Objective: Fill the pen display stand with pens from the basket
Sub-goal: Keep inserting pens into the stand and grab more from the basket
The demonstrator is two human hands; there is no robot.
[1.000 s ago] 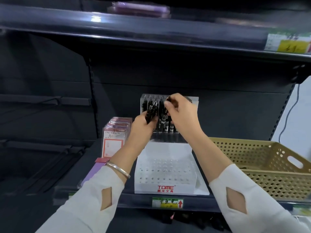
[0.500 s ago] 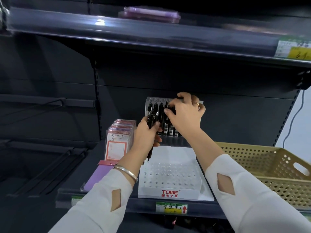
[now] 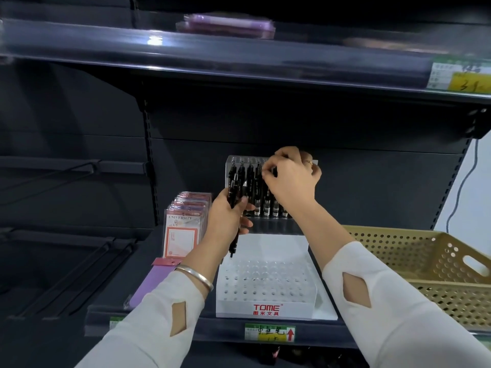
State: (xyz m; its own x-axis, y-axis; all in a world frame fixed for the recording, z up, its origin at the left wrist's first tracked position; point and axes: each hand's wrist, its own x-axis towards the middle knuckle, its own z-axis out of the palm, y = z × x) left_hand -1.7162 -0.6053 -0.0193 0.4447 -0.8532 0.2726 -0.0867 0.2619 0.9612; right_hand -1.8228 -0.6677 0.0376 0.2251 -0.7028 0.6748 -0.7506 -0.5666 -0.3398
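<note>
Pen display stand [image 3: 265, 309] is sitting mid-shelf [image 3: 186, 328]. Packaged cards [image 3: 183, 229] are standing just left of it. Left hand [image 3: 225, 221] is gripping a bundle of black pens [image 3: 234, 192], tips pointing down over the stand's front holes. Right hand [image 3: 291, 179] is pinching the top of a back-row pen [image 3: 267, 200] on the rear tier. Perforated basket [image 3: 438, 264] is sitting at far right on the shelf.

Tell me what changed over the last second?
The left hand, gripping a bundle of black pens, dropped a little from the upper rack, so their tips now hang over the white holed tray. The right hand stayed at the top row, pinching a pen. The basket did not shift.
</note>
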